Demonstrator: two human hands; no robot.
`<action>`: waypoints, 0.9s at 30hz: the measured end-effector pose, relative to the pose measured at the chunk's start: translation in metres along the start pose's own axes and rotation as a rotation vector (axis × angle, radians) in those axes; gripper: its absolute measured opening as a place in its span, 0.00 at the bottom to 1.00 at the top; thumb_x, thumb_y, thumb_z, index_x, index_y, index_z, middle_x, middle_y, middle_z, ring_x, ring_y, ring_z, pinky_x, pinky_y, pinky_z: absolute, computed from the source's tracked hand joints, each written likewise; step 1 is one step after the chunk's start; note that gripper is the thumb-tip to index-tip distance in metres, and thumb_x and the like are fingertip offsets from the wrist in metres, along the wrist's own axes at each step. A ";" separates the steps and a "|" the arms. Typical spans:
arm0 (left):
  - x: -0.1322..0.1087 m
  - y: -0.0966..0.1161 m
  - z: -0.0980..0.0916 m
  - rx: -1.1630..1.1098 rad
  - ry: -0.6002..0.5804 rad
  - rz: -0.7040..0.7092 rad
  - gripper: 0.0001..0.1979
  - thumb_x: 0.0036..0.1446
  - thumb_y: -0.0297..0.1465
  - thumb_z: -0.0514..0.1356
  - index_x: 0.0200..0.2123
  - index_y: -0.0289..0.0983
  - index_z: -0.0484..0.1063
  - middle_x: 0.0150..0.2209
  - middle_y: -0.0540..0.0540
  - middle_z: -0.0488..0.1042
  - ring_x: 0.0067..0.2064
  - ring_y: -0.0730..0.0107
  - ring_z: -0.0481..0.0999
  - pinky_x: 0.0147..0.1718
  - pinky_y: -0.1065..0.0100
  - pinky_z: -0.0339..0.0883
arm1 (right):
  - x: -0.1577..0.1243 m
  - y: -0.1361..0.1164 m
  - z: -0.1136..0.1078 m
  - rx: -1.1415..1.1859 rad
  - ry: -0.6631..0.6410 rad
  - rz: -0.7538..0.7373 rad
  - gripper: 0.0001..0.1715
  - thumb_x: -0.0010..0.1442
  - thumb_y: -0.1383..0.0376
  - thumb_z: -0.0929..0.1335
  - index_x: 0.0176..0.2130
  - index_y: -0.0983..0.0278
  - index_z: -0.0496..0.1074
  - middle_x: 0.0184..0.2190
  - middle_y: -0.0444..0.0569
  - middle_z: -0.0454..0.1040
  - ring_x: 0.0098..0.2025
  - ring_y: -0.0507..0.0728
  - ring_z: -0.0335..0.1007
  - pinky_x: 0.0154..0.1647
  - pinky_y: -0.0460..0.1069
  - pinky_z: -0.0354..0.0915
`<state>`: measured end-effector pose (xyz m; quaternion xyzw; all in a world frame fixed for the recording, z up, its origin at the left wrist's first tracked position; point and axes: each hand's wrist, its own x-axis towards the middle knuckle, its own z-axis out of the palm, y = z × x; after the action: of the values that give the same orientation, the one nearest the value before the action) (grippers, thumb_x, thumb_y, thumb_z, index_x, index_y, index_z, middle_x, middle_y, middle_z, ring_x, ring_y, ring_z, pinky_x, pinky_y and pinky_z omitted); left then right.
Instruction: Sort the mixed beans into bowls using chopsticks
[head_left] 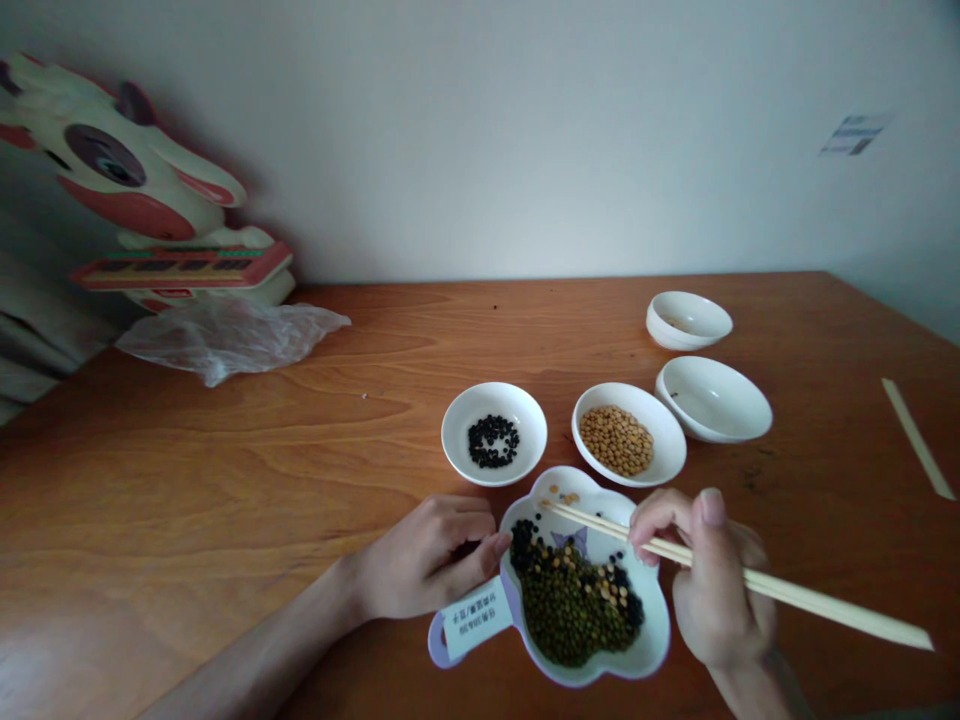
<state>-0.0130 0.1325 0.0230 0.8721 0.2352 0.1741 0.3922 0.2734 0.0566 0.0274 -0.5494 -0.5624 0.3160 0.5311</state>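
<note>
My right hand [709,580] is closed around a pair of wooden chopsticks [750,578], whose tips reach over the far rim of a white and lilac shaped dish [660,640]. That dish holds mixed green, black and yellow beans [574,600]. My left hand [427,555] rests on the table with fingers curled, its fingertips against the dish's left rim above a labelled handle [469,625]. Beyond the dish stand a small white bowl of black beans [493,434] and a white bowl of yellow beans [628,434].
Two more white bowls [713,399] [688,319] stand at the back right. A paper chopstick sleeve [916,437] lies at the far right. A crumpled plastic bag [225,335] and a cartoon-dog toy [142,190] sit at the back left against the wall.
</note>
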 end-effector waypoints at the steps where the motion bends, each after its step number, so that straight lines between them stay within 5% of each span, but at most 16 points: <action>1: 0.000 0.000 0.000 -0.003 -0.002 -0.002 0.19 0.78 0.31 0.50 0.30 0.38 0.66 0.28 0.49 0.71 0.30 0.72 0.68 0.30 0.68 0.60 | 0.001 0.000 -0.001 0.017 0.014 -0.010 0.43 0.78 0.46 0.54 0.24 0.62 0.77 0.19 0.49 0.71 0.23 0.56 0.69 0.24 0.51 0.62; 6: -0.002 -0.002 0.002 -0.001 -0.007 -0.005 0.19 0.78 0.31 0.50 0.30 0.38 0.65 0.29 0.49 0.72 0.30 0.72 0.68 0.31 0.68 0.60 | 0.005 -0.014 -0.022 0.112 0.201 -0.073 0.48 0.73 0.36 0.54 0.20 0.58 0.79 0.17 0.51 0.71 0.25 0.61 0.70 0.30 0.56 0.65; 11: -0.003 -0.003 0.002 -0.003 -0.011 -0.013 0.19 0.78 0.32 0.50 0.30 0.38 0.64 0.28 0.50 0.70 0.30 0.72 0.67 0.31 0.68 0.59 | 0.023 -0.017 -0.059 0.104 0.415 -0.197 0.41 0.71 0.35 0.59 0.24 0.55 0.79 0.20 0.51 0.71 0.29 0.63 0.70 0.41 0.60 0.64; 14: -0.003 -0.004 0.002 -0.002 -0.017 -0.025 0.19 0.78 0.32 0.50 0.30 0.38 0.63 0.29 0.50 0.70 0.30 0.72 0.67 0.31 0.68 0.59 | 0.025 -0.010 -0.074 0.038 0.359 -0.052 0.43 0.68 0.30 0.58 0.27 0.56 0.81 0.26 0.54 0.75 0.36 0.66 0.73 0.42 0.60 0.64; 17: -0.003 -0.004 0.003 0.009 -0.017 -0.026 0.19 0.78 0.33 0.50 0.30 0.38 0.63 0.29 0.50 0.70 0.30 0.72 0.67 0.31 0.68 0.58 | 0.010 -0.008 -0.074 0.045 0.305 -0.055 0.45 0.70 0.32 0.55 0.26 0.55 0.81 0.24 0.53 0.73 0.36 0.65 0.72 0.39 0.58 0.65; 21: -0.002 -0.004 0.003 0.014 -0.016 -0.028 0.19 0.78 0.33 0.50 0.30 0.38 0.64 0.28 0.50 0.70 0.30 0.73 0.67 0.31 0.68 0.58 | -0.014 -0.012 -0.052 -0.043 0.063 -0.012 0.51 0.69 0.30 0.50 0.23 0.58 0.77 0.23 0.51 0.73 0.28 0.60 0.69 0.26 0.53 0.64; 27: -0.002 -0.002 0.002 0.008 -0.017 -0.026 0.19 0.78 0.32 0.50 0.30 0.38 0.64 0.28 0.50 0.71 0.30 0.72 0.67 0.32 0.68 0.59 | -0.022 -0.001 -0.026 -0.076 -0.049 -0.010 0.49 0.70 0.31 0.47 0.26 0.59 0.71 0.24 0.49 0.71 0.26 0.58 0.68 0.24 0.51 0.63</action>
<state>-0.0142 0.1317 0.0202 0.8719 0.2437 0.1608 0.3931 0.2941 0.0293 0.0288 -0.5585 -0.5895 0.3052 0.4975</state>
